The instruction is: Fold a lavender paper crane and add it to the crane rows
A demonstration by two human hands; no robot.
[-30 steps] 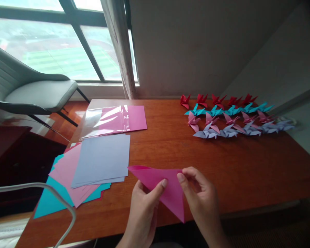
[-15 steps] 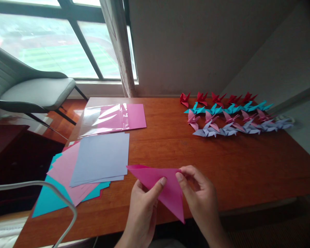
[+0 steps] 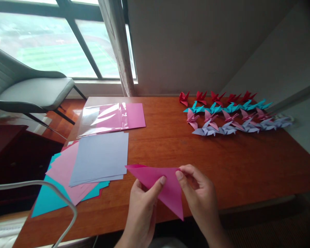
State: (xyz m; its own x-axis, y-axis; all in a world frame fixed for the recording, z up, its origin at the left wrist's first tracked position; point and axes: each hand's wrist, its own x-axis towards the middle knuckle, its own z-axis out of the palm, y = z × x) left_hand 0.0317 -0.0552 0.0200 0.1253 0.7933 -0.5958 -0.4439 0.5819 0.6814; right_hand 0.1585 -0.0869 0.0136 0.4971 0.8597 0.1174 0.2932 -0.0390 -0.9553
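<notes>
A magenta paper triangle [image 3: 170, 193], a folded sheet, is held just above the near edge of the wooden table [image 3: 243, 162]. My left hand [image 3: 142, 213] pinches it from below, thumb on top near the middle. My right hand [image 3: 198, 196] pinches its upper right corner between thumb and fingers. Left of the hands lies a fanned stack of square sheets [image 3: 93, 162]: lilac on top, pink and teal beneath.
Rows of folded paper cranes [image 3: 229, 113] in red, teal, pink and lilac stand at the table's back right by the wall. A clear plastic sleeve with pink paper [image 3: 111, 117] lies at the back left. A grey chair [image 3: 33, 89] stands by the window; a white cable [image 3: 54, 196] curves at lower left.
Almost nothing has changed; both hands keep their pinch on the magenta triangle, and the view has shifted very slightly.
</notes>
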